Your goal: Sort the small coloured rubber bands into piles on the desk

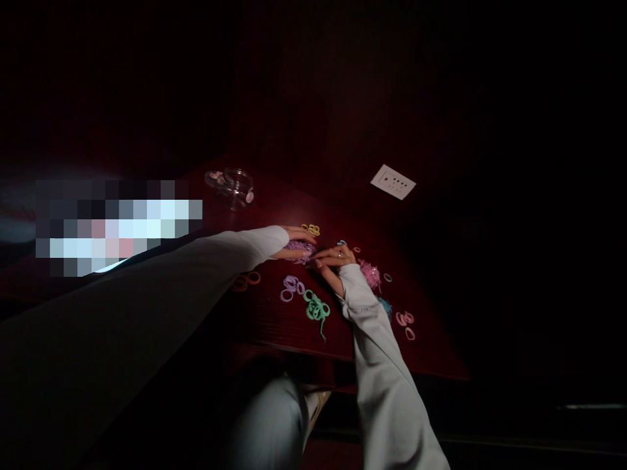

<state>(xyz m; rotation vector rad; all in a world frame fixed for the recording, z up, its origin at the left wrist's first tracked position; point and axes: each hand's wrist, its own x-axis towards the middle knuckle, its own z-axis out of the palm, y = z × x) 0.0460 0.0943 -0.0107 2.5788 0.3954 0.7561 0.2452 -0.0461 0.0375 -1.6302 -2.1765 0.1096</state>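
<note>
A fuzzy purple bundle of thin strands [300, 247] lies on the dark red table. My left hand [289, 240] is curled round it, thumb on the near side and fingers on the far side. At the bundle's right edge my right hand [337, 260] has its thumb and fingers drawn together, pinching that end; fine detail there is dim. Close by are yellow hair ties [311, 229], purple hair ties [292, 286] and a heap of green hair ties [316, 307]. A pink strand bundle [369, 275] sits just beyond my right wrist.
Under my right sleeve a blue bundle [385, 307] partly shows. Pink hair ties [406, 320] lie at the right, reddish ones [245, 281] at the left. Glass jars [236, 184] stand farther back. A white socket plate [393, 182] and a blurred bright screen [137, 228] flank the table.
</note>
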